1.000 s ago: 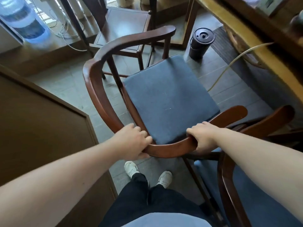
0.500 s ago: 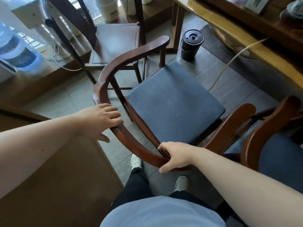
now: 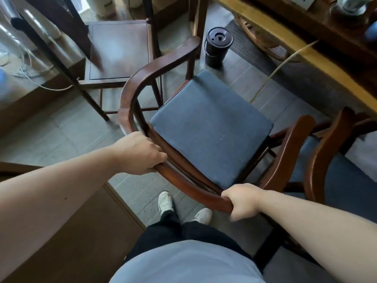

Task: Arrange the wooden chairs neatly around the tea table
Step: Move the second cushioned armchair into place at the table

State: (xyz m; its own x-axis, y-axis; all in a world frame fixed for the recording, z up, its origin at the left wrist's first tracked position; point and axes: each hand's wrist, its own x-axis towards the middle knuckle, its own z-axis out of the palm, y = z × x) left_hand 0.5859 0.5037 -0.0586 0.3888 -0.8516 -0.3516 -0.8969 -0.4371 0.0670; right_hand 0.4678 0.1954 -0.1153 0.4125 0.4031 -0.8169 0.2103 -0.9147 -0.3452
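Observation:
A dark wooden armchair (image 3: 130, 92) with a curved backrest rail and a blue seat cushion (image 3: 210, 123) stands in front of me, facing the tea table (image 3: 285, 35) at the upper right. My left hand (image 3: 140, 154) is closed around the left part of the curved rail. My right hand (image 3: 242, 201) grips the rail lower down, at its right rear. A second armchair (image 3: 322, 156) with a blue cushion stands close on the right, its arm almost touching the first one. A third wooden chair (image 3: 120, 50) with a bare seat stands behind, at the upper left.
A black cylindrical bin (image 3: 217, 48) stands on the tiled floor by the table leg. A pale hose (image 3: 273, 72) runs down from the table. A brown cabinet (image 3: 61, 231) is at my lower left. Cables (image 3: 28, 72) lie at the left edge. My feet (image 3: 183, 209) are behind the chair.
My left hand, which lay open on the rail half a second ago, has closed around it. The chair has shifted and turned slightly toward the table, with both hands on its rail.

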